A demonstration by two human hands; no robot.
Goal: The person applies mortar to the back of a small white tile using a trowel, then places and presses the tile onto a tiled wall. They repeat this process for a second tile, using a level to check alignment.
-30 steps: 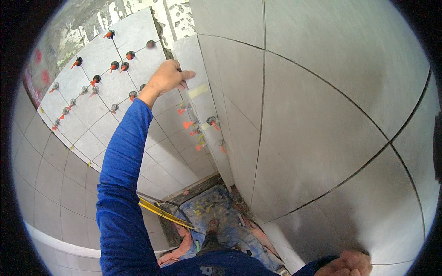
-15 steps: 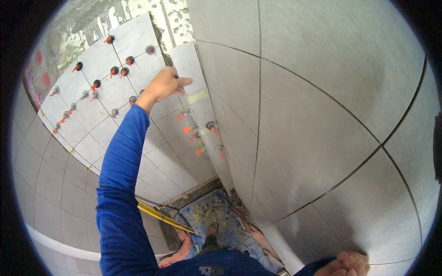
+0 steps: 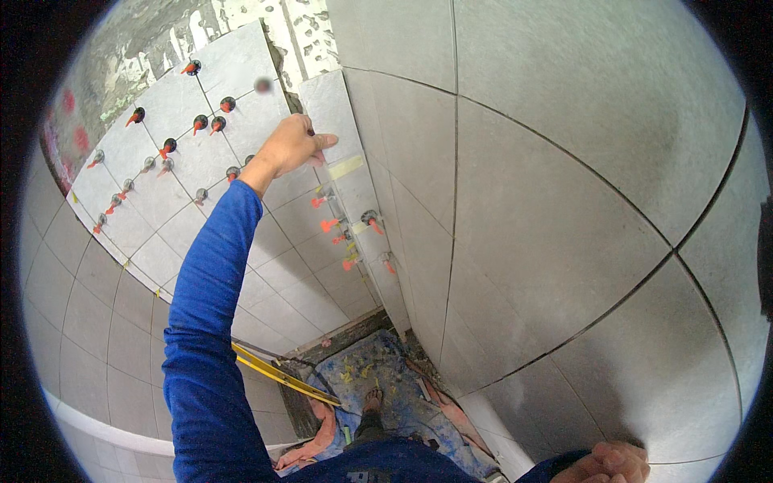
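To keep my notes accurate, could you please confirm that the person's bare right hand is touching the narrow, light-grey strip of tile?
Not quite: the head view shows the person's bare left hand touching the narrow, light-grey strip of tile. The bare right hand is apart from it, at the picture's lower right.

We've got narrow pale-grey tile [image 3: 332, 109], standing upright, plain matte face, long right edge along big-tile wall [image 3: 555, 177], bit of yellowish tape [image 3: 346, 167] near bottom.
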